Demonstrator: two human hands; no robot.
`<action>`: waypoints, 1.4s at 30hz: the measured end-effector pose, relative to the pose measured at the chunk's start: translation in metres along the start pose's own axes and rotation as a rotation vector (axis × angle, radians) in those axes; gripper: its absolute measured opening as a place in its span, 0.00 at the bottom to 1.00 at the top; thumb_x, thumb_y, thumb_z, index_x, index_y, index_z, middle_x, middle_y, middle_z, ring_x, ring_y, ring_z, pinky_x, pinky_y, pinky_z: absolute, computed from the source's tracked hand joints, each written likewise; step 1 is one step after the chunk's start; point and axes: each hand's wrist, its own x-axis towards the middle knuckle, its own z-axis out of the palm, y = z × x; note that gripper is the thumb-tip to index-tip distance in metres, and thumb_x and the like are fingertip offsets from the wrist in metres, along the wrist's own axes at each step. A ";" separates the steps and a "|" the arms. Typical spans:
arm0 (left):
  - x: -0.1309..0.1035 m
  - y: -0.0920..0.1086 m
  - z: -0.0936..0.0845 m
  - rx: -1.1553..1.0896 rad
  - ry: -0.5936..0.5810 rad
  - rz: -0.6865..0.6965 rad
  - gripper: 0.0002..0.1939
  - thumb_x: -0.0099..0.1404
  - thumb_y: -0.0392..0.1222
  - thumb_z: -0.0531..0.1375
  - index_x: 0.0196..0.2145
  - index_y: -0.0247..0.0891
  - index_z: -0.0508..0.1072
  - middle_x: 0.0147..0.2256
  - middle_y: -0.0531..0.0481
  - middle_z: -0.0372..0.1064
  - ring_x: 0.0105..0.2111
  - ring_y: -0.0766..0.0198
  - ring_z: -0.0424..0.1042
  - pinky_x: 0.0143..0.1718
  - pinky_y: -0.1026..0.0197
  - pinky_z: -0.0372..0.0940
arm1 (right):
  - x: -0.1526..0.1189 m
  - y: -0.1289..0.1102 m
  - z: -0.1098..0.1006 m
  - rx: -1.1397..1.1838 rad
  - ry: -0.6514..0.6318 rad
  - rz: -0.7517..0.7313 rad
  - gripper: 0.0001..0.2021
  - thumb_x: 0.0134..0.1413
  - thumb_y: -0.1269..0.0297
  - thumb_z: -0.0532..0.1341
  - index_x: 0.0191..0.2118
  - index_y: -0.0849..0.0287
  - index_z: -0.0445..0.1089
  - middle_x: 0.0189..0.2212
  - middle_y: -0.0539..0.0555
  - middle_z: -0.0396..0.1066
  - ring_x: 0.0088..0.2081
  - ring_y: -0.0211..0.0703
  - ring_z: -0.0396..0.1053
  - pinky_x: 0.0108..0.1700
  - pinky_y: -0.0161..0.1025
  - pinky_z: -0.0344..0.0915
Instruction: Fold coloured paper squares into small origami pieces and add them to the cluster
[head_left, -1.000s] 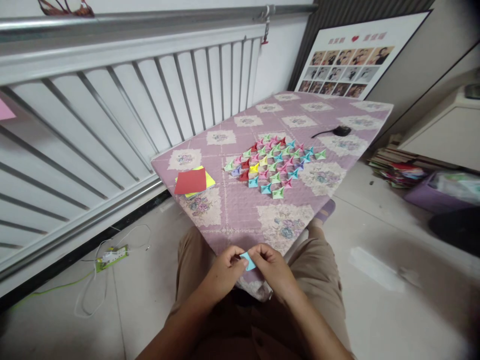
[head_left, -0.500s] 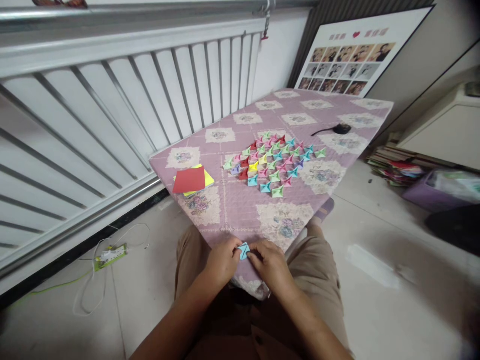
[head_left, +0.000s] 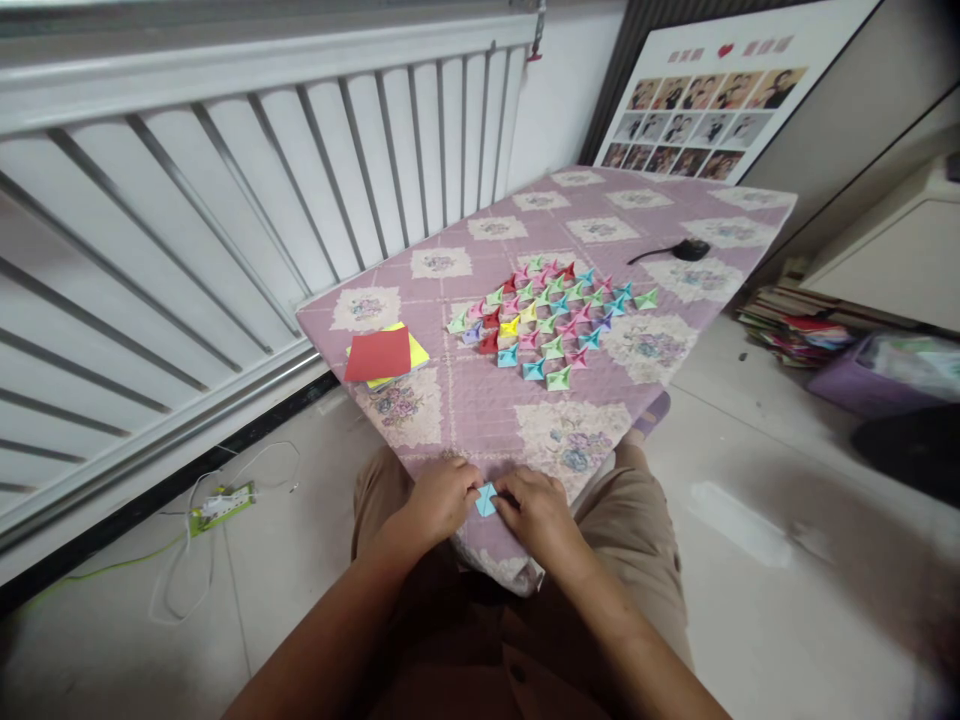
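Between my hands, close to the table's near corner, is a small folded piece of light blue paper [head_left: 486, 499]. My left hand [head_left: 444, 497] pinches its left edge with thumb and fingertips. From the other side, my right hand [head_left: 534, 507] grips the right edge, fingers bent and closed. Farther up the table stand several rows of folded paper pieces [head_left: 553, 348] in green, pink, red, blue and yellow. To their left lies a small stack of paper squares [head_left: 381, 355], red on top with yellow showing beneath.
A floral purple tablecloth [head_left: 480, 410] covers the table. A black object with a thin cord or handle [head_left: 690, 249] lies toward the far right. The radiator [head_left: 360, 160] runs along the left side. On the floor is a power strip [head_left: 223, 507] with cables.
The blue paper's visible face and creases look different, as if turned or refolded between my fingers. Both hands stay at almost the same spot. The camera view has shifted slightly.
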 end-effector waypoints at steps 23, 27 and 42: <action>-0.007 -0.008 0.006 0.329 -0.059 0.145 0.13 0.70 0.39 0.48 0.37 0.38 0.72 0.39 0.48 0.67 0.37 0.62 0.64 0.38 0.62 0.59 | -0.006 0.017 0.013 -0.251 0.110 -0.421 0.11 0.62 0.68 0.55 0.28 0.59 0.68 0.26 0.52 0.64 0.33 0.43 0.59 0.39 0.40 0.57; -0.010 -0.010 0.010 0.372 -0.078 0.142 0.13 0.70 0.42 0.49 0.38 0.39 0.73 0.40 0.49 0.67 0.38 0.62 0.63 0.39 0.61 0.59 | -0.012 0.017 0.010 -0.262 0.085 -0.465 0.09 0.63 0.69 0.53 0.36 0.59 0.71 0.28 0.53 0.65 0.34 0.43 0.60 0.40 0.41 0.59; -0.040 -0.003 0.012 0.431 -0.046 0.237 0.20 0.71 0.39 0.47 0.59 0.44 0.60 0.49 0.43 0.65 0.44 0.55 0.62 0.42 0.54 0.58 | -0.039 0.006 0.009 -0.227 0.052 -0.326 0.15 0.61 0.69 0.54 0.53 0.56 0.68 0.41 0.57 0.70 0.46 0.48 0.63 0.52 0.49 0.56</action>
